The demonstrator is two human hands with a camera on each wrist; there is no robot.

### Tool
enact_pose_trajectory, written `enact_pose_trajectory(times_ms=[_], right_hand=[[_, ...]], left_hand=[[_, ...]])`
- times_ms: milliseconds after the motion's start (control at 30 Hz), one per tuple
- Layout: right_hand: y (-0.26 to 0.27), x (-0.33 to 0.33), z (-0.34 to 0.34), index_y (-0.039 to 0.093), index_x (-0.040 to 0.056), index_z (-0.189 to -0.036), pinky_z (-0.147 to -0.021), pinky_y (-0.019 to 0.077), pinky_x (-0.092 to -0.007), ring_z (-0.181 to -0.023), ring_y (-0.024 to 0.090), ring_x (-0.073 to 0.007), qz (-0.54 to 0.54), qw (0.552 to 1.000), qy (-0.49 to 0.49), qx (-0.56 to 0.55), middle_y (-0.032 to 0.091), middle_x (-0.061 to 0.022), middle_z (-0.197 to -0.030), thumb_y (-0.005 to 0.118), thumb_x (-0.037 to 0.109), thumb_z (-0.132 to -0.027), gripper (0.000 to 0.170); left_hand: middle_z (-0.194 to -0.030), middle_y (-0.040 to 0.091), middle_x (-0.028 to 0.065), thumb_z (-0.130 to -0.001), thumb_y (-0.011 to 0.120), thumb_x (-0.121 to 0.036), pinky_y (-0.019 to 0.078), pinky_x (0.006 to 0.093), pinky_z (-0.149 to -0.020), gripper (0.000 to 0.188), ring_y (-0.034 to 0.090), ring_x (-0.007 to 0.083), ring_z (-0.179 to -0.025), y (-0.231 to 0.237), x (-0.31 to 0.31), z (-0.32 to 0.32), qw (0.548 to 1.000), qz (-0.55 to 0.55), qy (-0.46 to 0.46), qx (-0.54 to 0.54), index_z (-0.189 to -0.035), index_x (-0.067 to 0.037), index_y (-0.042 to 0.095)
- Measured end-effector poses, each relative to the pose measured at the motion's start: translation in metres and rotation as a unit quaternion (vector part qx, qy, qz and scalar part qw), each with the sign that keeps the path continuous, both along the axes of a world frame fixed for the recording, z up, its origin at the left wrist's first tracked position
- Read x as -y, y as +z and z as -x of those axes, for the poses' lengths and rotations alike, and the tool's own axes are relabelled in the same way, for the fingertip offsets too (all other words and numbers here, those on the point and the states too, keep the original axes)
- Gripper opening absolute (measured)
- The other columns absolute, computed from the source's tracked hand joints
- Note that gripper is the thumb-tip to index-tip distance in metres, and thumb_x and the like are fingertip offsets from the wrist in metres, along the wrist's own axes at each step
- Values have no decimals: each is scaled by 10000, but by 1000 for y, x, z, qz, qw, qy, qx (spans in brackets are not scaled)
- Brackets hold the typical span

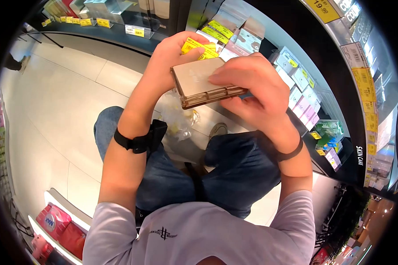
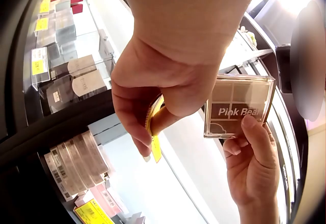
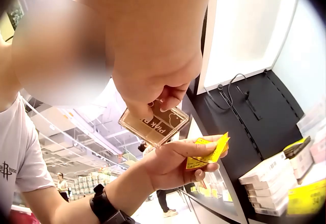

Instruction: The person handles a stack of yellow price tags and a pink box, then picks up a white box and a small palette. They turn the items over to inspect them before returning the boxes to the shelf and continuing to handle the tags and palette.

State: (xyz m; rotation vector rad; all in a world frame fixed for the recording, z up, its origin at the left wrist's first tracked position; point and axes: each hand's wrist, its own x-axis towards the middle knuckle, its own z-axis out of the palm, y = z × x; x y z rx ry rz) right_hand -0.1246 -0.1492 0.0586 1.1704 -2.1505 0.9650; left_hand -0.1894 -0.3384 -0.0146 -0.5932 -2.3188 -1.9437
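Observation:
A flat, clear-cased makeup palette point(image 1: 197, 77) is gripped in my right hand point(image 1: 263, 86), thumb on one face and fingers on the other. "Pink Bea…" is printed on its lid point(image 2: 239, 92) in the left wrist view, over several pans. My left hand point(image 1: 170, 57) pinches yellow price tags point(image 1: 202, 49) between thumb and fingers, just beyond the palette. The right wrist view shows the tags point(image 3: 208, 155) fanned slightly apart, with the palette point(image 3: 153, 127) close above the left wrist. Below the hands, a clear plastic bag point(image 1: 174, 117) with yellow pieces inside appears between my legs.
A curved shelf in front holds white boxes point(image 1: 298, 77) and pale boxes point(image 1: 250, 37) with yellow price tags. Stacked boxes point(image 3: 267, 180) stand by a black shelf panel point(image 3: 244, 117). Red packages point(image 1: 59, 225) sit on a white stand behind left. Another person point(image 3: 62, 186) stands far off.

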Motion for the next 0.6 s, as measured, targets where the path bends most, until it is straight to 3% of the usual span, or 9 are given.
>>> enact_pose_trajectory(times_ms=[367,600], right_hand=[[-5,1,0,736,121,-848,-637,446,-274,-718,537,-171,-13,993,27,-117,608,-9,-910,744,30,-559,303],[2,-2,1,746,113,-882,-577,395,-264,-707,511,-153,-47,984,61,-161,550,17,-833,717,98,-539,345]], left_hand=[[-945,704,100,-888,674,-154,529,275,-719,191,670,151,-835,2,1,1,995,-90,-48,-2,-1038,-37,654],[-967,705,91,-894,674,-145,532,276,-732,196,670,147,-844,-2,1,3,992,-111,-66,-3,-1055,-38,639]])
